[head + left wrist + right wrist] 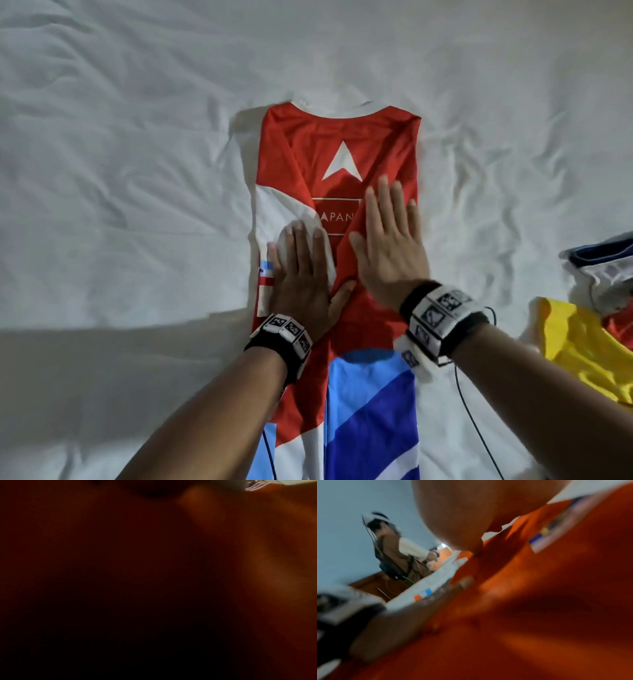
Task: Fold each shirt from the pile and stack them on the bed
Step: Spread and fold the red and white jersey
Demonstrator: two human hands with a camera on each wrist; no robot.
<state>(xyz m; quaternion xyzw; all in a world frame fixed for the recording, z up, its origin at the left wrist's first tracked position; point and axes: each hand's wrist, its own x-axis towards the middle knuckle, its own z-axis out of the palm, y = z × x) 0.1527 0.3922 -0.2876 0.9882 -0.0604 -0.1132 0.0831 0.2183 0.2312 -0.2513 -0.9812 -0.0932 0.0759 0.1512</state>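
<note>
A red, white and blue shirt (pixel 342 144) lies lengthwise on the white bed sheet (pixel 137 154), its sides folded inward into a narrow strip, a white arrow logo near the collar. My left hand (pixel 301 270) lies flat on its left folded side, fingers straight. Beside it, my right hand (pixel 390 236) presses flat on the right folded side. The left wrist view is dark red and blurred. In the right wrist view the red shirt (pixel 539 601) fills the lower right, with my left hand (pixel 426 607) flat on it.
A pile of loose shirts sits at the right edge: a yellow one (pixel 582 346) and a navy and white one (pixel 603 263). Thin black cables (pixel 469 411) trail from my wrists. A person (pixel 397 551) stands beyond the bed's far side.
</note>
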